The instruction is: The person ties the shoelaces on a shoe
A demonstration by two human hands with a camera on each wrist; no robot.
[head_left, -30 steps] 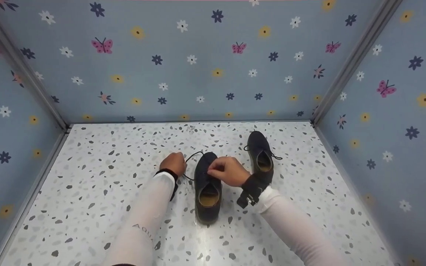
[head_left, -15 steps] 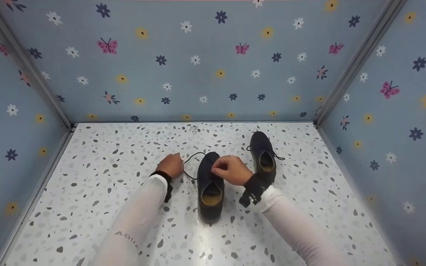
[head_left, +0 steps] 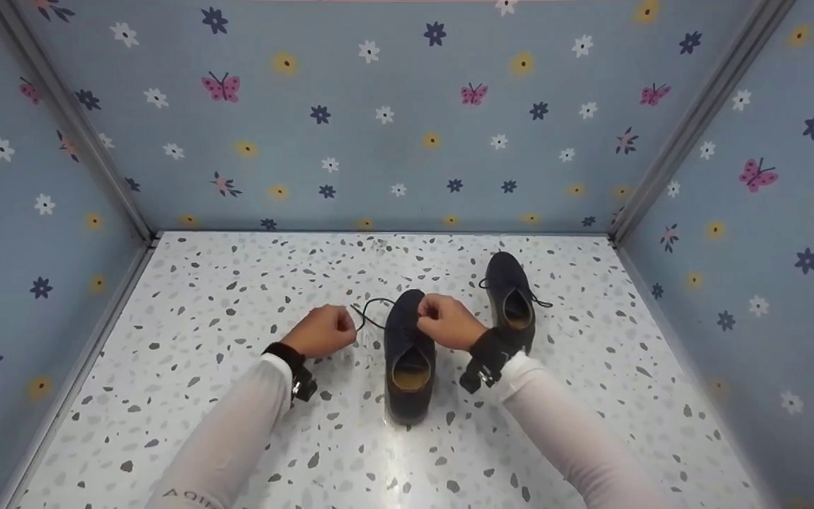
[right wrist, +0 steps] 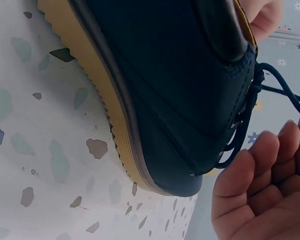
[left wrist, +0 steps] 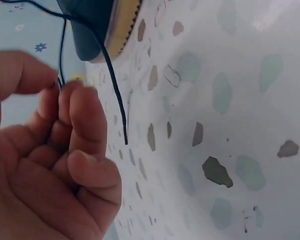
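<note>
A dark navy lace-up shoe [head_left: 401, 406] with a tan sole stands upright on the floor, its toe pointing away from me. My left hand [head_left: 322, 331] is beside its left side, pinching a dark shoelace [left wrist: 62, 50] between thumb and fingers. One loose lace end hangs past those fingers in the left wrist view. Over the shoe's front, my right hand [head_left: 449, 323] has its fingers curled and pinches a lace loop [right wrist: 277, 75] coming from the knot at the top eyelets. The right thumb is mostly cut off at the edge of the right wrist view.
A matching shoe [head_left: 504, 272] stands farther back on the right, its laces tied in a bow. The speckled white floor [head_left: 237, 283] is bounded by flower-patterned blue panels [head_left: 386, 85] at the back and both sides.
My left hand has drawn left, away from the shoe, and turned so its thumb side shows, with lace in its fingers. The right hand stays over the shoe's front. The whole view shifts slightly.
</note>
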